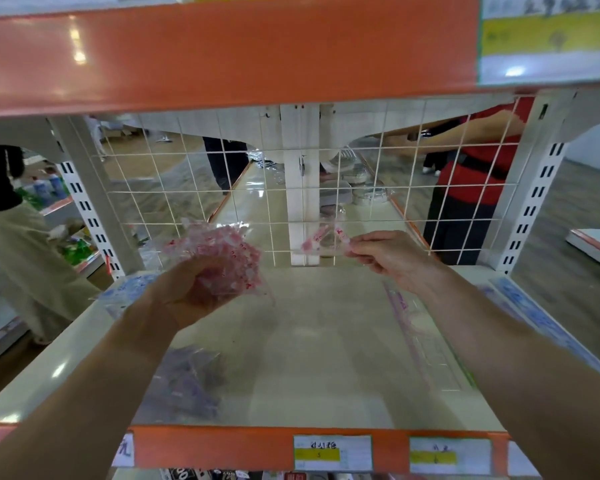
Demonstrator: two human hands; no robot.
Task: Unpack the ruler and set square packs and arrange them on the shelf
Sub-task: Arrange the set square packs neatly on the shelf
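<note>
My left hand grip bunches the pink wrappers, so I'd lay the clear pack pinched in my right hand grip flat, near the wire grid.

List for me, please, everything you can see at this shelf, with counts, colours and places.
crumpled wrappers: one bundle, clear with pink print, in the left hand
clear pack: one, pink print, held above the shelf by the right hand
purple-printed pack: one, clear, lying front left on the shelf
ruler pack: one, clear with a pinkish-purple edge, lying on the shelf's right side
shelf: one, cream with an orange front edge
wire grid: one, white, at the shelf's back
price labels: two, white and yellow, on the front edge
left hand: one, fingers curled round the wrappers
right hand: one, fingers pinching the clear pack
</note>
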